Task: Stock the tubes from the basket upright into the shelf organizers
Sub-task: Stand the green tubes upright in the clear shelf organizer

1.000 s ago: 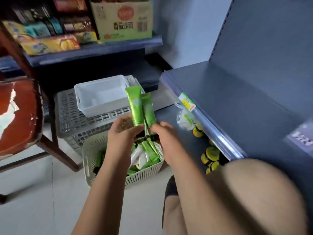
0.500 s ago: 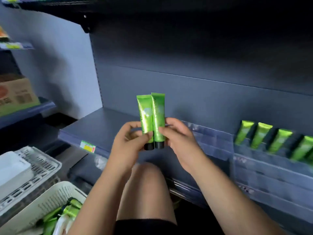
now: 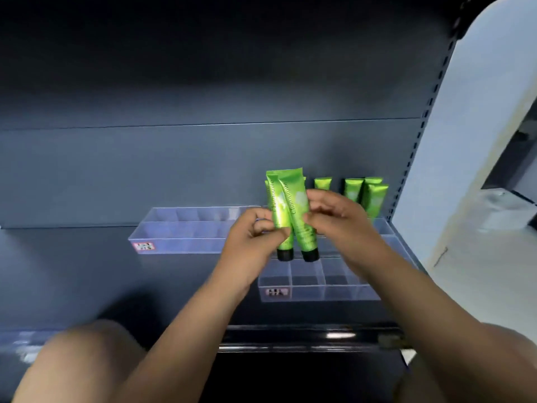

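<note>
Pinching two tubes point(image 3: 292, 216) caps-down between left hand point(image 3: 255, 237) and right hand point(image 3: 337, 216), above the near organizer point(image 3: 308, 293) on the shelf point(image 3: 87, 271). Likely snagging a divider or toppling if dropped together, being tilted and overlapped.

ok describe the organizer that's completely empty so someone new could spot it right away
On the dark shelf, two clear plastic organizers sit against the back panel. It is the left organizer, with a small pink label on its front left corner. Unlike the right organizer, it has no green tubes standing in it, and the hands are not over it.
</note>
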